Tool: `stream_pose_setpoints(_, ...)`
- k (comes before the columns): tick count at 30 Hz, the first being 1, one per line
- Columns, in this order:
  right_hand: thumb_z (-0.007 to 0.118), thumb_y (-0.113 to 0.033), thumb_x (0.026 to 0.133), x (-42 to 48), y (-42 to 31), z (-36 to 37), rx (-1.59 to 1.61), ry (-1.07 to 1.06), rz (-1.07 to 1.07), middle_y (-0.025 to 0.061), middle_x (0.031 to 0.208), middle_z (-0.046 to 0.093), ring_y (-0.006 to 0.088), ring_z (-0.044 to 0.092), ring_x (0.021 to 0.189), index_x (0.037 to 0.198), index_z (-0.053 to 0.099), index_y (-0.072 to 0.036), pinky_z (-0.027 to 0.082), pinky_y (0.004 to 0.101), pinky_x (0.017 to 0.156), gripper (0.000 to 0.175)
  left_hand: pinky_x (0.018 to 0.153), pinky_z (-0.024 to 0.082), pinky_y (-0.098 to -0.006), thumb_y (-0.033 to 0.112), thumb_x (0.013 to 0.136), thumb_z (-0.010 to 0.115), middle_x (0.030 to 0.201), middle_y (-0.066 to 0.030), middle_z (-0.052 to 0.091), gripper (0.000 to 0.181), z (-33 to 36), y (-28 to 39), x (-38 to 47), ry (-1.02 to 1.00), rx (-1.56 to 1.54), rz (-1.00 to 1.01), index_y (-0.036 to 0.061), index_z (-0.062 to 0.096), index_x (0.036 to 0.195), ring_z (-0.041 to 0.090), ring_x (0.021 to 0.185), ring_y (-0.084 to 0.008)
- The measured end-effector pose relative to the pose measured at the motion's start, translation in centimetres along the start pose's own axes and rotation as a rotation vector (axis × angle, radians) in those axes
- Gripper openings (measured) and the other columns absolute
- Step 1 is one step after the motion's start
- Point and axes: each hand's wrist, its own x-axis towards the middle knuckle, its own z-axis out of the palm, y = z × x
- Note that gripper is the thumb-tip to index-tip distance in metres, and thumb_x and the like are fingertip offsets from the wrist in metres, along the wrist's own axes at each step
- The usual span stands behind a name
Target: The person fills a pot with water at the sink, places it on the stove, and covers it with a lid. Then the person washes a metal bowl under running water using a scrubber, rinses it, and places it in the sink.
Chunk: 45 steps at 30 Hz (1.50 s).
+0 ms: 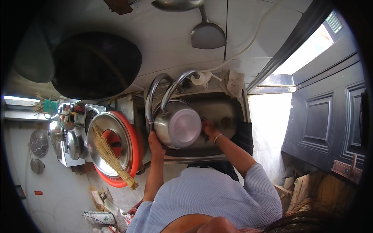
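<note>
A stainless steel pot (pixel 166 128) is tipped on its side over the metal sink (pixel 233 139), its pale round base facing right and up. My left hand (pixel 156 144) grips the pot at its lower left, beside a long handle. At the pot's right, over the basin, is my right hand (pixel 210 130); its fingers are partly hidden, and whether they hold anything cannot be told. A curved chrome faucet (pixel 177 84) arches above the pot from behind the sink.
Left of the sink, a straw whisk broom (pixel 112 157) lies across a steel lid (pixel 94 139) on a red basin (pixel 135 145). A white bottle (pixel 200 83) and a cloth (pixel 235 83) sit at the sink's back edge. A wok (pixel 96 65) and a spatula (pixel 208 36) are at the wall.
</note>
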Motion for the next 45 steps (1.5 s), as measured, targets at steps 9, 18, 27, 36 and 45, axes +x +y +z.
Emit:
stream_pose_setpoints(9, 0.061, -0.015, 0.080, 0.9, -13.3, 5.3, -0.741, -0.110, -0.372, 0.0045, 0.080, 0.061, 0.0076, 0.053, 0.079, 0.086, 0.061, 0.000, 0.044, 0.0243, 0.072, 0.015, 0.094, 0.038, -0.0393, 0.043, 0.093, 0.033, 0.119, -0.0099, 0.050, 0.049, -3.1, -3.9, -0.4, -0.028, -0.118, -0.298, 0.0038, 0.045, 0.120, 0.049, 0.109, -0.0236)
stream_pose_setpoints(18, 0.056, -0.013, 0.084, -3.6, -2.2, 10.4, -0.088, 0.555, -0.483, -0.0034, 0.075, 0.052, 0.0056, 0.045, 0.067, 0.089, 0.055, -0.006, 0.038, 0.0205, 0.061, 0.009, 0.100, 0.033, -0.0414, 0.048, 0.092, 0.031, 0.133, -0.0076, 0.039, 0.054, 0.0, -2.2, 1.2, 0.024, -0.333, -0.142, 0.0095, 0.037, 0.129, 0.039, 0.120, -0.0246)
stream_pose_setpoints(27, 0.056, -0.010, 0.083, -4.6, -7.6, 7.1, -0.294, 0.283, -0.560, -0.0041, 0.076, 0.050, 0.0048, 0.044, 0.070, 0.087, 0.053, -0.006, 0.038, 0.0201, 0.062, 0.007, 0.097, 0.037, -0.0408, 0.047, 0.092, 0.033, 0.129, -0.0096, 0.044, 0.055, -3.9, -4.2, 2.1, -0.158, -0.376, -0.329, 0.0068, 0.039, 0.128, 0.043, 0.117, -0.0250)
stream_pose_setpoints(36, 0.060, -0.011, 0.079, -1.6, -16.3, 6.9, -0.761, -0.088, -0.660, 0.0110, 0.079, 0.060, 0.0183, 0.058, 0.076, 0.085, 0.059, 0.000, 0.045, 0.0282, 0.068, 0.013, 0.065, 0.044, -0.0320, 0.039, 0.092, 0.040, 0.078, -0.0060, 0.059, 0.041, 0.2, -0.4, 3.1, -0.187, 0.446, -0.118, 0.0024, 0.058, 0.088, 0.054, 0.069, -0.0161)
stream_pose_setpoints(45, 0.060, -0.013, 0.074, -2.0, -18.1, 11.1, -1.159, -0.249, -0.964, 0.0131, 0.076, 0.057, 0.0314, 0.055, 0.074, 0.078, 0.062, -0.004, 0.046, 0.0376, 0.069, 0.011, 0.051, 0.032, -0.0294, 0.022, 0.090, 0.047, 0.056, -0.0051, 0.036, 0.031, 3.3, -1.6, -0.3, -0.215, 0.776, 0.332, -0.0016, 0.047, 0.069, 0.034, 0.057, -0.0095)
